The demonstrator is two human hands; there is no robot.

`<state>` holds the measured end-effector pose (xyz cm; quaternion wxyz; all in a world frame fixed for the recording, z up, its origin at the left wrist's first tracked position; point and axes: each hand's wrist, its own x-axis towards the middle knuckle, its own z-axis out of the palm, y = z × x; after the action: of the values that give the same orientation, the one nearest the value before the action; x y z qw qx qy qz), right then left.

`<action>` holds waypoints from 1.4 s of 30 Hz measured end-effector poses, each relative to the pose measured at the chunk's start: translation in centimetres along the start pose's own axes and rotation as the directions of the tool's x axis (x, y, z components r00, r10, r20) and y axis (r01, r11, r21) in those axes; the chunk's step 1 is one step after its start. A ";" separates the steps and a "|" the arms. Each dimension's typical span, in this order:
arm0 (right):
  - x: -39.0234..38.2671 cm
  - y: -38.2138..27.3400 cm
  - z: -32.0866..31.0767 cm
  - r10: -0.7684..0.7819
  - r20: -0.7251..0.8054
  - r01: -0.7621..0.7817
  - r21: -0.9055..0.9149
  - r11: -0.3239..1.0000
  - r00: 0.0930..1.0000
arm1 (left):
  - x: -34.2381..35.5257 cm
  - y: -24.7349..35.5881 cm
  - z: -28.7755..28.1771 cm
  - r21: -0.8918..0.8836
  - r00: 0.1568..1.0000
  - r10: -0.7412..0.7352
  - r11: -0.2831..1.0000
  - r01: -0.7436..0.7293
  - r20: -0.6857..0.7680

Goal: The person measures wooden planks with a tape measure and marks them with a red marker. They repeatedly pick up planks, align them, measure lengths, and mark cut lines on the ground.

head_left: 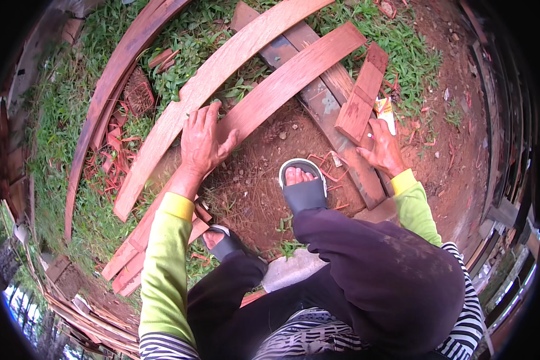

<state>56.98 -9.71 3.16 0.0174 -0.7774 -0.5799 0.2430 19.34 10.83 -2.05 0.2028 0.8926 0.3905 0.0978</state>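
Observation:
My left hand [205, 141] lies over the near part of a long curved reddish board [294, 75], fingers stretched and thumb out to the side. Just left of it runs a second, paler curved board [222, 75], which the fingertips reach toward. My right hand [385, 150] is at the lower end of a short wooden block [364, 93], thumb and forefinger apart around its corner. Whether it touches the block is hard to tell. That block lies slanted across the dark, worn planks [336, 117] that lie under the curved boards.
Darker curved boards [105, 99] lie on grass at the left beside reddish shavings [111, 147] and a brick-like block [139, 93]. Shorter wood pieces [129, 264] lie at lower left. A yellow-and-white packet [385, 113] is beside the short block. My sandalled foot [304, 186] stands on bare soil.

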 end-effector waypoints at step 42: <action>1.7 -1.8 -5.0 -0.390 -0.085 0.381 -0.107 0.918 0.917 | 2.3 4.2 4.5 -0.144 0.988 -0.144 0.980 0.136 -0.050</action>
<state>57.70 -6.33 7.48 0.0609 -0.6594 -0.7303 0.1678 25.17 8.66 -4.23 0.2595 0.8431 0.4505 0.1375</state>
